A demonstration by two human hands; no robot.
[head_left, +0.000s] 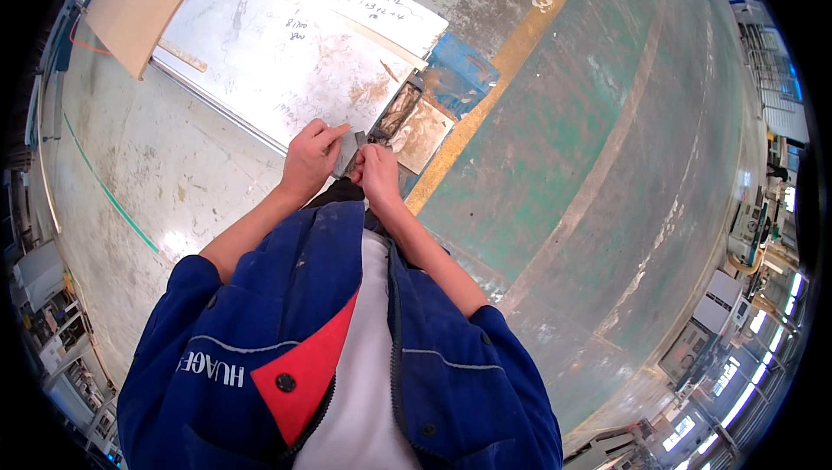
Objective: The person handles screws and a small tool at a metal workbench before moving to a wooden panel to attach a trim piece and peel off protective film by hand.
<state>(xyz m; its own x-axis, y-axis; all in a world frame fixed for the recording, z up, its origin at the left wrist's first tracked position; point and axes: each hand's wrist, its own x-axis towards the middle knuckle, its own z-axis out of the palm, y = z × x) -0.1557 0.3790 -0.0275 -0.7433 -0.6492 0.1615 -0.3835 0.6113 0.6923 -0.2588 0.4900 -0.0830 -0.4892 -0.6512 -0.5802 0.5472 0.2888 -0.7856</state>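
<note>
My left hand is at the near right corner of a white-topped worktable. Its index finger points right, and its other fingers are curled around something I cannot make out. Close beside it, my right hand is closed in a pinch, and what lies inside the fingers is hidden. A narrow grey flat piece stands up between the two hands, beside the right fingertips. Just beyond the right hand, an open-topped compartment at the table's end holds brownish, crumpled material.
The white worktable top bears handwriting and brown stains. A tan board lies across its far left end. A stained square plate and a blue, worn metal part adjoin the table's right end. A yellow floor line passes alongside.
</note>
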